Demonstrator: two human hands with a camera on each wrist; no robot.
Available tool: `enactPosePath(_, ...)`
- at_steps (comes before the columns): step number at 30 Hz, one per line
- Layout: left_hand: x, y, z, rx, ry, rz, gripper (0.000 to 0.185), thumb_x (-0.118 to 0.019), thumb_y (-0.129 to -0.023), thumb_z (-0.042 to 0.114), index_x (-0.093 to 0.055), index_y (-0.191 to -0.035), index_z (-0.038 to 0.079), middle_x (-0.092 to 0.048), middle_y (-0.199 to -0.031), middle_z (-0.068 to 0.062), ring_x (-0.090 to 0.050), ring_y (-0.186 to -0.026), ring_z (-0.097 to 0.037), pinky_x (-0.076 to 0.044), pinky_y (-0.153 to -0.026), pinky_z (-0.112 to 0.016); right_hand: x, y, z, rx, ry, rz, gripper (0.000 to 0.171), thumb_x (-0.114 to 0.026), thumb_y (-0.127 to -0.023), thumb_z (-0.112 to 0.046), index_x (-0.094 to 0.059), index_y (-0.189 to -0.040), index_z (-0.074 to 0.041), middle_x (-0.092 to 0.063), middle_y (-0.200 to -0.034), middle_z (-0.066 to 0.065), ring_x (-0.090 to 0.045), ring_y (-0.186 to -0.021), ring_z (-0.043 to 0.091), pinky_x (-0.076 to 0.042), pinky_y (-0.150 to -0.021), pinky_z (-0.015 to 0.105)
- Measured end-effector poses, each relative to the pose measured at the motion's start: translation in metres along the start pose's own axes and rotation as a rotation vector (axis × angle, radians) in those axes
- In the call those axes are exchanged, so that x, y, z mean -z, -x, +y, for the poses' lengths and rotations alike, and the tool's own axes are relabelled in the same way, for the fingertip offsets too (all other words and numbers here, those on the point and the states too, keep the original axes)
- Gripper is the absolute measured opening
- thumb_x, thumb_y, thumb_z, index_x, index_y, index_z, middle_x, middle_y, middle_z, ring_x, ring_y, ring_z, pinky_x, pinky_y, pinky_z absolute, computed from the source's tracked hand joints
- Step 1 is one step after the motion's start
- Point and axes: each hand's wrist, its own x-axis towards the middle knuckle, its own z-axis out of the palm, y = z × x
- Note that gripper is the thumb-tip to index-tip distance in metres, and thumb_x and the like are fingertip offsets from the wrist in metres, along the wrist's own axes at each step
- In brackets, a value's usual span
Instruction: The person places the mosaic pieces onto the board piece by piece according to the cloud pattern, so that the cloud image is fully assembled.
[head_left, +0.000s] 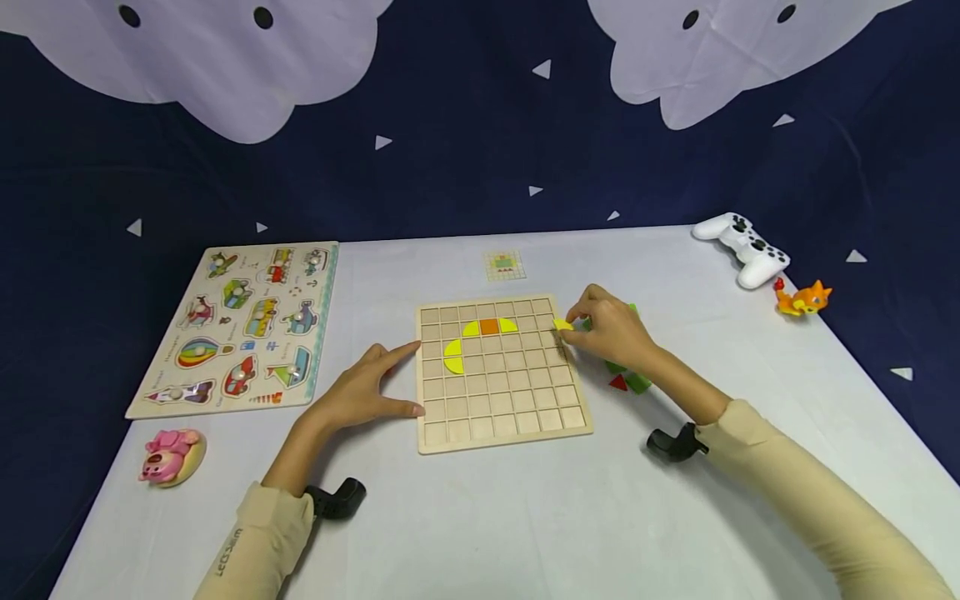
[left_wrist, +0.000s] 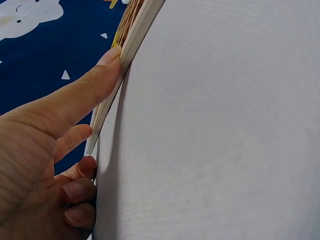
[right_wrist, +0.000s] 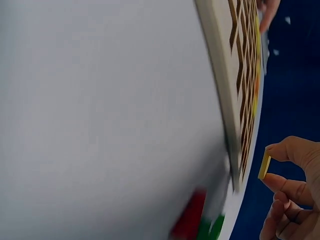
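Right hand pinches a yellow piece over the grid board's right edge. Left hand, fingers relaxed, braces the board's left edge. Next, I'd judge: seat it squarely beside the yellow-and-orange arc.

- Your grid board lies on the middle of the table.
- Your left hand rests against its left edge; your right hand pinches a small piece at its right edge.
- A peg puzzle lies well left.
- A game controller and a toy animal sit far right, behind.
- Loose pieces lie just right of the board.
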Motion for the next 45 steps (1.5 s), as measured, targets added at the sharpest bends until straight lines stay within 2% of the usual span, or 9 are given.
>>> enactPosePath(8, -0.002, -0.002, 0.002, -0.008, 0.0, 0.003, 0.101, -0.088, -0.07, 0.044, -0.039, -0.154, 0.019, -0.039, -0.095, -0.006, -0.037, -0.079, -0.019, -0.031, -0.068, -0.033, -0.017, -0.004, -0.024, 0.051, -0.024, -0.046, 0.024, -0.08, -0.081, -0.022, -0.078, -0.094, -0.002, -0.056, -0.093, 0.006, -0.05, -0.074, 0.016, -0.042, -0.065, 0.031)
enactPosePath(14, -0.002, -0.003, 0.004, -0.012, -0.003, -0.001, 0.101, -0.088, -0.07, 0.044, -0.038, -0.154, 0.02, -0.039, -0.095, -0.006, -0.037, -0.079, -0.019, -0.031, -0.068, -0.033, -0.023, -0.006, -0.026, 0.028, -0.025, -0.055, 0.019, -0.08, -0.083, -0.018, -0.075, -0.092, -0.002, -0.057, -0.09, 0.007, -0.052, -0.075, 0.018, -0.045, -0.066, 0.032)
enactPosePath(23, 0.001, -0.001, 0.007, -0.012, -0.005, 0.0, 0.101, -0.088, -0.07, 0.045, -0.037, -0.155, 0.019, -0.04, -0.096, -0.007, -0.038, -0.08, -0.02, -0.032, -0.069, -0.033, -0.025, -0.011, -0.032, -0.037, -0.111, -0.075, 0.015, -0.078, -0.084, -0.013, -0.069, -0.078, -0.004, -0.058, -0.085, 0.009, -0.053, -0.074, 0.021, -0.043, -0.067, 0.034)
enactPosePath(28, -0.001, 0.0, 0.005, -0.009, -0.001, 0.0, 0.101, -0.088, -0.071, 0.045, -0.037, -0.155, 0.02, -0.039, -0.096, -0.007, -0.038, -0.08, -0.02, -0.032, -0.069, -0.034, -0.019, -0.011, -0.031, -0.03, -0.068, -0.12, 0.015, -0.078, -0.086, -0.019, -0.075, -0.086, -0.004, -0.059, -0.09, 0.008, -0.054, -0.078, 0.02, -0.045, -0.069, 0.034)
enactPosePath(31, -0.002, 0.0, 0.003, -0.005, -0.004, -0.004, 0.101, -0.087, -0.071, 0.046, -0.037, -0.155, 0.02, -0.039, -0.096, -0.007, -0.038, -0.08, -0.02, -0.032, -0.069, -0.034, -0.009, -0.006, -0.024, -0.022, -0.056, -0.121, 0.02, -0.075, -0.088, -0.021, -0.077, -0.098, -0.003, -0.059, -0.093, 0.009, -0.052, -0.079, 0.02, -0.043, -0.069, 0.034)
enactPosePath(35, -0.002, 0.001, 0.002, -0.003, -0.015, -0.01, 0.102, -0.087, -0.071, 0.047, -0.036, -0.155, 0.021, -0.039, -0.096, -0.007, -0.038, -0.08, -0.02, -0.032, -0.07, -0.034, 0.011, 0.008, -0.006, -0.034, -0.04, -0.097, 0.024, -0.072, -0.09, -0.014, -0.074, -0.109, 0.0, -0.059, -0.094, 0.013, -0.05, -0.077, 0.022, -0.041, -0.066, 0.034)
enactPosePath(40, 0.001, 0.0, 0.002, -0.012, -0.014, -0.011, 0.101, -0.086, -0.072, 0.047, -0.036, -0.155, 0.02, -0.039, -0.096, -0.007, -0.037, -0.079, -0.02, -0.031, -0.068, -0.034, 0.038, 0.034, 0.027, -0.072, 0.008, -0.104, 0.027, -0.067, -0.089, -0.005, -0.073, -0.114, 0.0, -0.058, -0.099, 0.015, -0.051, -0.08, 0.024, -0.041, -0.066, 0.035)
enactPosePath(45, 0.002, 0.0, 0.001, -0.006, -0.018, -0.015, 0.102, -0.086, -0.072, 0.047, -0.035, -0.155, 0.02, -0.039, -0.096, -0.007, -0.037, -0.079, -0.02, -0.031, -0.068, -0.034, 0.051, 0.058, 0.06, -0.081, 0.056, -0.137, 0.029, -0.065, -0.086, 0.0, -0.074, -0.114, -0.001, -0.056, -0.097, 0.013, -0.051, -0.082, 0.024, -0.041, -0.069, 0.036)
